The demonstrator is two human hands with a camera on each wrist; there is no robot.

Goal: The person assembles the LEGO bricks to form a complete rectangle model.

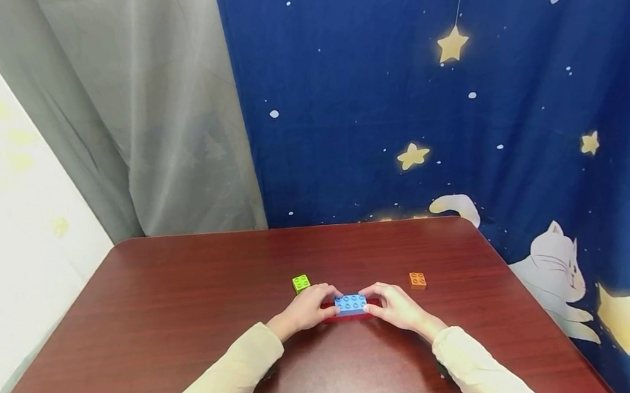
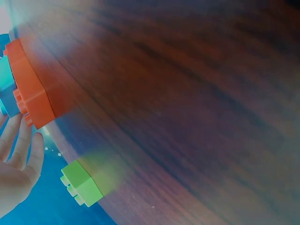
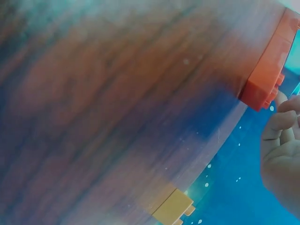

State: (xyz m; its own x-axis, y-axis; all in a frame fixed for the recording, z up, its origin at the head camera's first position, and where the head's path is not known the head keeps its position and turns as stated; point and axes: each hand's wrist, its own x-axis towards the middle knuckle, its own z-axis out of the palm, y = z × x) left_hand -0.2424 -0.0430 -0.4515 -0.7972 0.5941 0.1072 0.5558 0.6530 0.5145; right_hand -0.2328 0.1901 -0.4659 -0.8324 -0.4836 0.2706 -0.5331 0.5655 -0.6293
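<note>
A blue toy building brick (image 1: pixel 351 305) with two rows of studs sits on red bricks (image 1: pixel 349 318) on the table. My left hand (image 1: pixel 305 310) pinches the blue brick's left end between thumb and fingers. At its right end, my right hand (image 1: pixel 397 307) pinches it likewise. In the left wrist view, the red bricks (image 2: pixel 32 86) show studs beyond the blue brick (image 2: pixel 7 86), near the left fingers (image 2: pixel 21 143). A seam crosses the red bricks (image 3: pixel 272 61) in the right wrist view, where the right hand (image 3: pixel 283 150) is partly cut off.
Just beyond the left hand stands a small green brick (image 1: pixel 301 283). A small orange brick (image 1: pixel 417 280) stands to the right, beyond the right hand. The dark red-brown wooden table (image 1: pixel 197 277) reaches back to a grey curtain (image 1: pixel 188 120) and a blue star-patterned curtain (image 1: pixel 339 93).
</note>
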